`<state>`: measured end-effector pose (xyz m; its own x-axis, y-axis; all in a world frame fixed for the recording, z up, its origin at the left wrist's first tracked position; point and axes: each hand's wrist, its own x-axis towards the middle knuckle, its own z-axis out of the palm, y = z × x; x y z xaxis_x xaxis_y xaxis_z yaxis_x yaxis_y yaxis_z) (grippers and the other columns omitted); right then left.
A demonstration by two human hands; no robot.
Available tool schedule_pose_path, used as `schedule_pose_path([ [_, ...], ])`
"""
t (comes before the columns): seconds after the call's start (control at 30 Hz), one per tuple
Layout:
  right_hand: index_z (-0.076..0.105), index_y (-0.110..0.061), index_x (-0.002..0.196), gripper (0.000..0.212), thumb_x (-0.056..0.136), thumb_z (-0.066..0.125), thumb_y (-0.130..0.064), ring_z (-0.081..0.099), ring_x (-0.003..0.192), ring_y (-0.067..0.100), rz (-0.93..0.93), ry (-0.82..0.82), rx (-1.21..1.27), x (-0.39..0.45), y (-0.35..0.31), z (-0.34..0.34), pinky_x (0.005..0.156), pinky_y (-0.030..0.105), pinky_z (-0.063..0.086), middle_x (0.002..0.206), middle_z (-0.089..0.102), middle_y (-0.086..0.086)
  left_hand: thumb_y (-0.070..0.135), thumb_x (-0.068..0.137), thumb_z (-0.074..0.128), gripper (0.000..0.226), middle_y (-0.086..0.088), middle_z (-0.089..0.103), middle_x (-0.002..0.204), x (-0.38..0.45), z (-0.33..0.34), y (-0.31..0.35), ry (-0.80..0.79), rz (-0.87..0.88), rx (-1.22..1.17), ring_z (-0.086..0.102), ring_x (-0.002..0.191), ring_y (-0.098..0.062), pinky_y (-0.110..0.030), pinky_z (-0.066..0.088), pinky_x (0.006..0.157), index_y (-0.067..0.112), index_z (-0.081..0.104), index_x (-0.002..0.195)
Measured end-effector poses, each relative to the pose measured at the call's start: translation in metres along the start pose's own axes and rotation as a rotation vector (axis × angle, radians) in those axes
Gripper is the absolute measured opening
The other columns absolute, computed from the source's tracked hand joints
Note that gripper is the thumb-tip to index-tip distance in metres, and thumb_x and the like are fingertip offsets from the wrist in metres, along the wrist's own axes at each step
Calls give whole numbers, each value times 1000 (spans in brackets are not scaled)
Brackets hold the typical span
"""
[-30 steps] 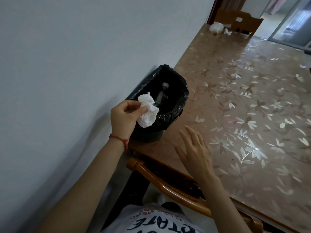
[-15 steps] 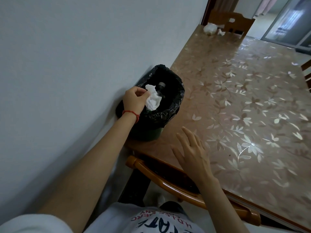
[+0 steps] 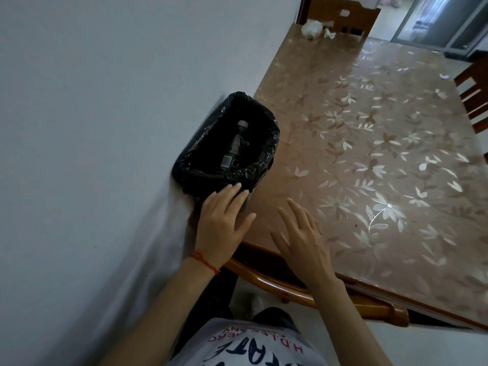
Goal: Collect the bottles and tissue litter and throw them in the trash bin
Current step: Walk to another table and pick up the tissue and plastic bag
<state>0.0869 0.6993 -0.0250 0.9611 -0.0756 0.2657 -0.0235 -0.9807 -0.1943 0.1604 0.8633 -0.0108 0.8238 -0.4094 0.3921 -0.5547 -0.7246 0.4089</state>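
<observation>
Glossy black plastic bin liner (image 3: pixel 265 154); glossy floral table cover (image 3: pixel 383 154); varnished wood chair (image 3: pixel 290 289)

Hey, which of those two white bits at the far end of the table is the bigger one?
The rounded white lump nearer the wall is bigger; the small crumpled tissue lies just right of it, beside the chair.

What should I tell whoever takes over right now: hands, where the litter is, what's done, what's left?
Left hand: open, empty, against the near side of the trash bin.
Right hand: open, empty, above the table edge.
Done: a bottle lies in the bin. No tissue is visible in it.
Left: a white wad and a small tissue scrap at the table's far end.
</observation>
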Motion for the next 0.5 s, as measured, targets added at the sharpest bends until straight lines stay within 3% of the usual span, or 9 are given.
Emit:
schedule_pose_path([
  [0.1,57,-7,119,49,90,39,-42,54,118,30,49,3,-17,-9,2,1,91,40,48,132,53,18,43,90,39,48,-12,63,121,-18,12,-3,-98,103,134,57,114,-25,-42,43,98,10,59,118],
  [0.2,59,-7,118,47,90,42,-41,54,117,31,132,1,-35,-22,8,3,91,41,48,131,53,18,46,88,36,53,-13,62,122,-23,19,-6,-195,105,180,59,113,-27,-46,44,96,9,57,120],
  [0.3,58,-8,118,47,90,40,-41,54,117,31,209,-1,-62,-39,14,1,91,42,49,130,54,18,50,94,21,60,-13,60,126,-21,23,-3,-277,120,184,56,117,-28,-46,43,97,9,54,123],
  [0.43,58,-8,119,47,89,42,-40,55,116,31,323,15,-60,-61,21,-5,88,41,50,130,54,16,45,89,35,54,-13,58,128,-17,33,9,-309,197,156,54,119,-29,-46,41,99,9,54,125],
  [0.5,58,-9,120,48,89,41,-42,54,117,30,378,20,-52,-72,27,-9,90,42,49,132,53,16,46,92,30,55,-13,58,128,-16,39,20,-335,240,146,54,119,-29,-47,42,98,9,54,125],
])
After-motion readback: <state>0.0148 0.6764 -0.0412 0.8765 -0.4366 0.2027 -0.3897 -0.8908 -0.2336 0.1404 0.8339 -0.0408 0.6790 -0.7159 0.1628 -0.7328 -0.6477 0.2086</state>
